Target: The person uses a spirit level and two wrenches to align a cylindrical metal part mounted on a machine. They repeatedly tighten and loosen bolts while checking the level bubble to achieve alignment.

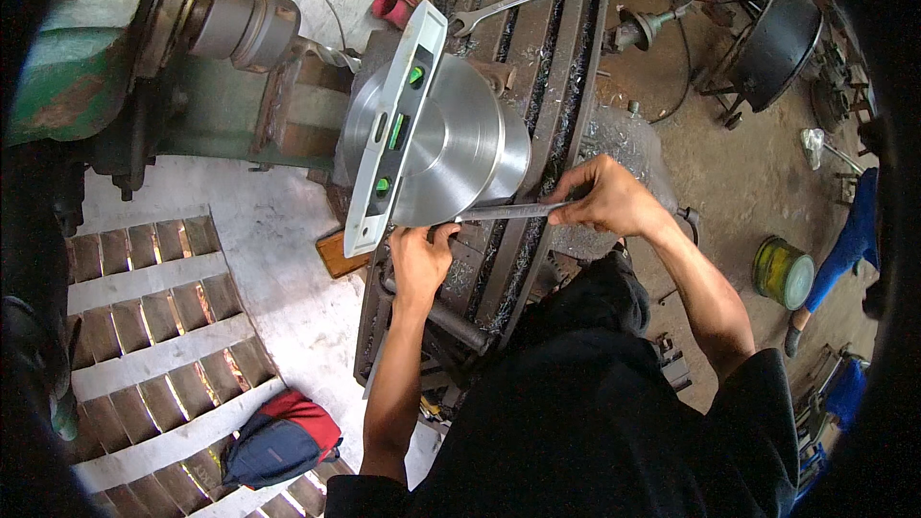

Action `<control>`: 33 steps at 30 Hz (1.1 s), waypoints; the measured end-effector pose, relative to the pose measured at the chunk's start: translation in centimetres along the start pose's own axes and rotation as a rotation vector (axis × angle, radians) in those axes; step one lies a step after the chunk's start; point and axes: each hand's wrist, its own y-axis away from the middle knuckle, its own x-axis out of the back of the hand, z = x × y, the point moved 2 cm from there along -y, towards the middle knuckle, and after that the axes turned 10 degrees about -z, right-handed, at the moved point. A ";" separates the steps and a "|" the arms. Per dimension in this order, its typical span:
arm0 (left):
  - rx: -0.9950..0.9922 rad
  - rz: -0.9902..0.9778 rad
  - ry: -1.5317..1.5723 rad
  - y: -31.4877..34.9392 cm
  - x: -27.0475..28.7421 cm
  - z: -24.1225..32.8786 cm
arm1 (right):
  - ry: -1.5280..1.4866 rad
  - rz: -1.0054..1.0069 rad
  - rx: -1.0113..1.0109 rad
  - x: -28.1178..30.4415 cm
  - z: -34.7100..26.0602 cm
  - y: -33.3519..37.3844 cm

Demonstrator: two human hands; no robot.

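A narrow grey metal strip [513, 212], which looks like a steel rule, lies level along the near side of a shiny turned steel workpiece [456, 139]. My right hand [609, 197] pinches its right end between thumb and fingers. At the other end, the closed thumb and fingers of my left hand [419, 264] hold it close to the workpiece's lower rim. A white spirit level [396, 129] with green vials leans tilted against the workpiece's flat face, just above my left hand. Whether the strip touches the metal I cannot tell.
The workpiece stands on a slotted machine table [528, 58] strewn with metal chips. A large combination wrench [532, 0] lies at its far end, near a red cup [393, 8]. The machine's spindle [245, 27] juts in from the left. A wooden block [341, 254] sits below the level.
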 end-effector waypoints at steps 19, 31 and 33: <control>-0.022 0.100 -0.053 -0.1 -0.5 0.9 | 0.173 -0.156 0.069 5.9 -3.5 -7.6; 0.100 0.064 -0.083 0.2 -0.8 1.4 | 0.264 -0.183 0.213 6.7 -3.6 -10.2; 0.110 0.066 -0.067 0.3 -0.7 1.5 | 0.259 -0.175 0.227 6.6 -3.6 -10.0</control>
